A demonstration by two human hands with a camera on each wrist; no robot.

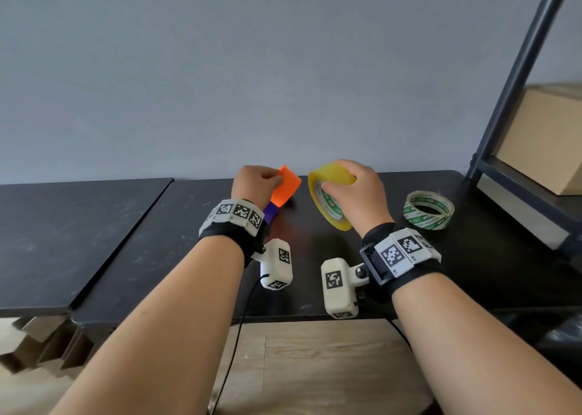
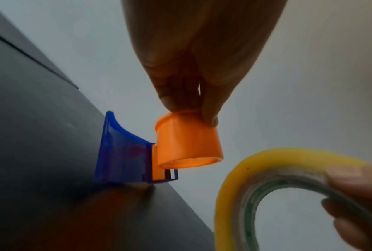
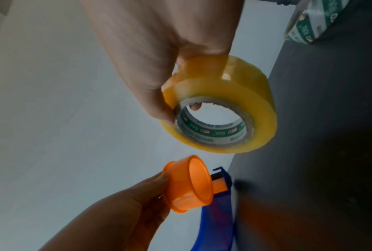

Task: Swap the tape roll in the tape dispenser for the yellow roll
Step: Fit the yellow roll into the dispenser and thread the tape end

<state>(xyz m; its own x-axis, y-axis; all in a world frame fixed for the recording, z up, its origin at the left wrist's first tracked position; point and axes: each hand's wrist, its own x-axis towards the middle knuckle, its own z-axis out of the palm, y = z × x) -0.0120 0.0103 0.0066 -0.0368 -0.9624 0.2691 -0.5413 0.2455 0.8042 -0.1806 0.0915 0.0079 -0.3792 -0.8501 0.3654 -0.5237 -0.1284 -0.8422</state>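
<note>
Over the far edge of the dark table [image 1: 132, 257] we hold both hands up, close to the wall. Our left hand [image 1: 253, 183] pinches the orange hub [image 2: 187, 144] of the dispenser [image 2: 124, 159] by its narrow end, thumb on one side and fingers [image 2: 170, 100] on the other; the hub is bare, with no roll on it. Its blue body hangs below the hub and meets the table at its lower edge. Our right hand [image 1: 356, 191] grips the yellow roll [image 3: 228, 108] just right of the hub, not touching it: thumb on the near face, one fingertip showing inside the core, the rest curled over the rim. This roll is tilted, with its open core turned toward the hub. A clear roll [image 1: 429, 210] with green print lies flat on the table to the right, well apart from both hands. Behind it stands a metal shelf [image 1: 516, 77] with a cardboard box [image 1: 544, 137].
</note>
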